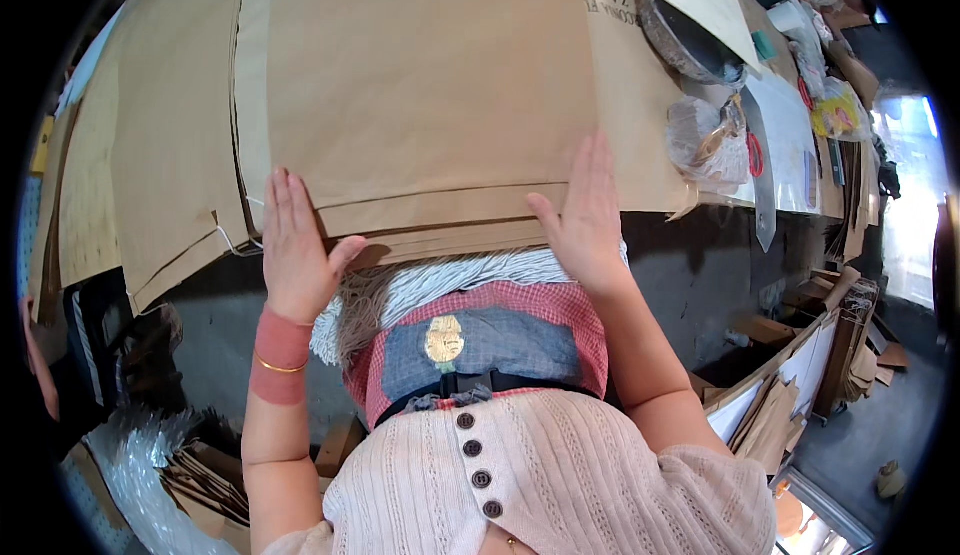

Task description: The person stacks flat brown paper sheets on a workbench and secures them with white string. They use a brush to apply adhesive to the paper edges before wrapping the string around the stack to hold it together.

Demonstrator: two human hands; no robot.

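A stack of large brown kraft paper sheets (430, 75) lies on the worktable before me, its layered near edges showing. My left hand (298, 245) rests against the stack's left near corner, fingers straight and pointing away, thumb out to the side. At the right near corner my right hand (585, 210) lies flat along the edge, fingers stretched out and thumb apart. Neither hand grips anything. Below the paper edge, a bundle of white strings (470, 270) hangs across my lap, above a red checked and blue apron (520, 340).
Another brown paper stack (175, 145) lies to the left, a white string (232, 243) at its corner. On the right are a dark bowl (690, 40), a plastic bag (705, 135), red-handled scissors (755, 155) and a long blade (762, 185). A cardboard-filled bin (775, 410) stands lower right.
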